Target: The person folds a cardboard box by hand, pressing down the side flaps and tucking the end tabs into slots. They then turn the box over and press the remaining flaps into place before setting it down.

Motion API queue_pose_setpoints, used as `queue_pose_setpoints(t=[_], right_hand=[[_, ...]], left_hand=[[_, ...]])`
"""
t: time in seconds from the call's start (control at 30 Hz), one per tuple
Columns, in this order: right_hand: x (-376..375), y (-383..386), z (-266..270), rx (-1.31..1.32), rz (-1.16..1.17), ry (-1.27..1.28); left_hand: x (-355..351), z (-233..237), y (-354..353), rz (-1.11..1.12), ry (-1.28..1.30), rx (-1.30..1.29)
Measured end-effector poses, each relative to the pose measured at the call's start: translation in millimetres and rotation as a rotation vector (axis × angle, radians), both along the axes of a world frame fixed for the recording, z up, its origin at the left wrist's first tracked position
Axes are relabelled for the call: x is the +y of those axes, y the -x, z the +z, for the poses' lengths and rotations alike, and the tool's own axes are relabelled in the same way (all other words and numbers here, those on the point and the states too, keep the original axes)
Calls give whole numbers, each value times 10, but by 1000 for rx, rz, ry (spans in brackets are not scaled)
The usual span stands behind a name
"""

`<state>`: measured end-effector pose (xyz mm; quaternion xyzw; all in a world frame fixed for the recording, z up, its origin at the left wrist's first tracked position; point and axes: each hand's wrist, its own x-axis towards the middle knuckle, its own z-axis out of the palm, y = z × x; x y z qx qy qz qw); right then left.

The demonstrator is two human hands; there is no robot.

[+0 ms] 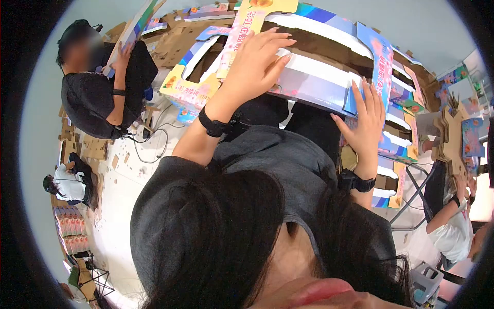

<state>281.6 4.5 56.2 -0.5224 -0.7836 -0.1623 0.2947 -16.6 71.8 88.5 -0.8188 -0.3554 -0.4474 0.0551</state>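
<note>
A printed cardboard box (319,77) with large cut-out windows and white inner edges lies across in front of my lap. My left hand (260,64) is over its left end, near the yellow-and-pink panel with lettering, fingers stretched out and thumb by the white edge. On the right end, my right hand (364,110) lies with fingers spread against the blue and pink panel (378,56). Both hands are open, and neither is wrapped round anything. The underside of the box is hidden.
Similar boxes stand at the left (193,85) and right (399,134). At left, a person (110,82) holds a printed cardboard piece (131,33). Another person (453,226) at right touches stacked brown cardboard (447,139). A cable (163,144) and scraps lie on the floor.
</note>
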Motion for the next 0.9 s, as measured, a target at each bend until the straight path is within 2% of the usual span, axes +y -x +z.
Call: queue_pose_setpoints(t=[0.27,0.37,0.47,0.9], right_hand=[[-29,10,-5,-8,-4,-23],[-25,15,-6,-17,-9,-17],[-25,21,3,-20,-9,-15],[-31,12,-44,-6,-7,-21]], left_hand=[[9,-118,-36,5,126,94],[59,-292,-74,76,55,201],[25,-284,-87,56,8,146],[-69,-324,-86,114,28,188]])
